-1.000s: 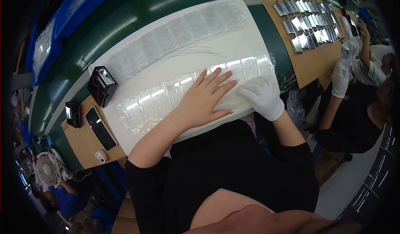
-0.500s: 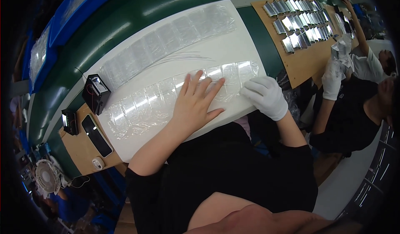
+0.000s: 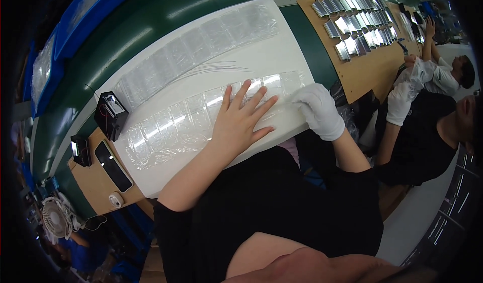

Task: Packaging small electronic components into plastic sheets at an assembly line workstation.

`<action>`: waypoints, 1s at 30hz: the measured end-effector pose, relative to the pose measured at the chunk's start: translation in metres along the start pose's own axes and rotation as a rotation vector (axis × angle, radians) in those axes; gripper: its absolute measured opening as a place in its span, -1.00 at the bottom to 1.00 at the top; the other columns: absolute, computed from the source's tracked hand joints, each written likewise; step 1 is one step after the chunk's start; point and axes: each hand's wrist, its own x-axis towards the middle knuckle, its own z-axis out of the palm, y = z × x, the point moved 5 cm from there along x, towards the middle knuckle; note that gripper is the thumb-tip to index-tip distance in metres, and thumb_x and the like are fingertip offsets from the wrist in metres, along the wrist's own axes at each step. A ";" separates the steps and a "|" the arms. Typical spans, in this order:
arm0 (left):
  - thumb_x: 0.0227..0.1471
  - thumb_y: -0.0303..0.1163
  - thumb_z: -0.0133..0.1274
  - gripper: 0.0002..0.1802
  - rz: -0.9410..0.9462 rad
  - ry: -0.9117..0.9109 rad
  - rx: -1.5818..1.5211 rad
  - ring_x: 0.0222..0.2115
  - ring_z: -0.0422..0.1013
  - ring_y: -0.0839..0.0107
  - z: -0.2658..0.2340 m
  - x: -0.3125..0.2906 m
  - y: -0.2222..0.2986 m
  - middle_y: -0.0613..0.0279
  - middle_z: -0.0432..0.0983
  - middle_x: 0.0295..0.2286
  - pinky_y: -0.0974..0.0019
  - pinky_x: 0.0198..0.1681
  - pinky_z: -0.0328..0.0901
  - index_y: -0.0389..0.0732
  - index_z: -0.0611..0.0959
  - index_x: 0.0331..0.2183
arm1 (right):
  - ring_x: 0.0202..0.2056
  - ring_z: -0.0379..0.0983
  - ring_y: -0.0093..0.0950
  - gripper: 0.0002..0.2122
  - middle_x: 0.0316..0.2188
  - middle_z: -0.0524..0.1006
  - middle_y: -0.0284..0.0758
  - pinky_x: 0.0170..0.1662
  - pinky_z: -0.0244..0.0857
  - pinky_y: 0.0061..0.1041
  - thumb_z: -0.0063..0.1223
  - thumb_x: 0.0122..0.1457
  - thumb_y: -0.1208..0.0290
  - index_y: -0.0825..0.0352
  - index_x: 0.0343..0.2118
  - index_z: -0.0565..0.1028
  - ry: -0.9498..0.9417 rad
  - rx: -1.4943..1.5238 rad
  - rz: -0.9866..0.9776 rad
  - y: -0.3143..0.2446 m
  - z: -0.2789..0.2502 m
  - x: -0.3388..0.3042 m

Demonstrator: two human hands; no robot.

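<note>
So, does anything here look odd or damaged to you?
Nothing looks spilled or plainly broken. Two small oddities: the near plastic strip is crinkled toward its lower left edge, so it looks less tidy there, and the hands don't match: the right hand is gloved, the left hand bare.

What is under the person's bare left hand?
The left hand is spread over the near clear strip, with the white board beneath. Whatever lies directly under the palm is covered.
</note>
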 end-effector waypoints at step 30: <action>0.38 -0.15 -0.18 -0.56 0.021 -0.002 -0.247 0.31 0.17 0.30 0.008 0.033 -0.006 0.39 0.44 0.17 0.08 0.44 -0.12 -0.04 0.55 0.16 | -0.14 0.49 -0.31 -0.76 -0.20 0.62 -0.39 0.03 0.33 -0.37 0.25 -0.06 0.59 0.21 -0.28 0.58 0.091 0.000 0.092 -0.001 -0.006 -0.005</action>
